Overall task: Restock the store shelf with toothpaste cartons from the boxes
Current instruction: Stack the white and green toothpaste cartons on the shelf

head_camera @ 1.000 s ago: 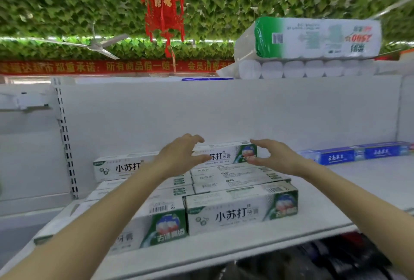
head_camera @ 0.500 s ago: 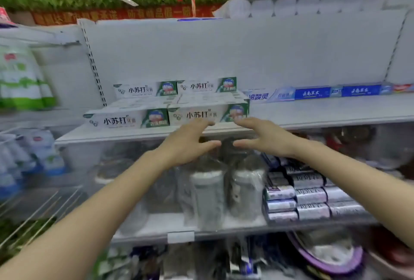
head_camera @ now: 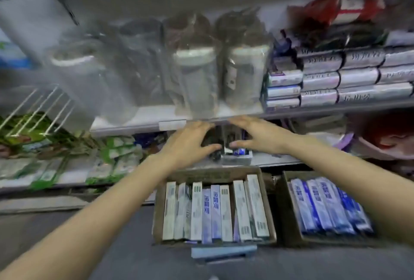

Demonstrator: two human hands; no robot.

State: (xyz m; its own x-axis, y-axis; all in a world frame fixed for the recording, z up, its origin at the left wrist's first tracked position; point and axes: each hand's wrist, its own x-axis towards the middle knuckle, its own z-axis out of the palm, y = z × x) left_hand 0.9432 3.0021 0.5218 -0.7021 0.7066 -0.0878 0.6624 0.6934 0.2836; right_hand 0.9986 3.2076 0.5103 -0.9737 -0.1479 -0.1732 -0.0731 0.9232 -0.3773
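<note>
Taken as landmark: open brown cardboard box (head_camera: 159,201) on grey floor (head_camera: 100,252). Found inside it white and blue toothpaste cartons (head_camera: 215,210), packed on edge in a row, narrow ends toward the shelving.

Noted just right of the landmark box a second brown cardboard box (head_camera: 287,212), filled with blue toothpaste cartons (head_camera: 324,205), likewise on edge. Noted at the landmark box's near wall a flat pale blue carton (head_camera: 224,251) on the floor; contact with the wall not determinable.

Recorded left hand (head_camera: 188,143) and right hand (head_camera: 262,136) just past the landmark box's far wall, palms down, with fingers spread and loosely bent, thumbs toward each other, gripping nothing.

Seen beyond the landmark box a white store shelf board (head_camera: 139,120). Logged on that board rolls wrapped in clear plastic (head_camera: 197,78); up and to the right, stacked silvery flat packs (head_camera: 336,78); off to the left, green and white packets (head_camera: 112,156). Heavily blurred; print unreadable.
</note>
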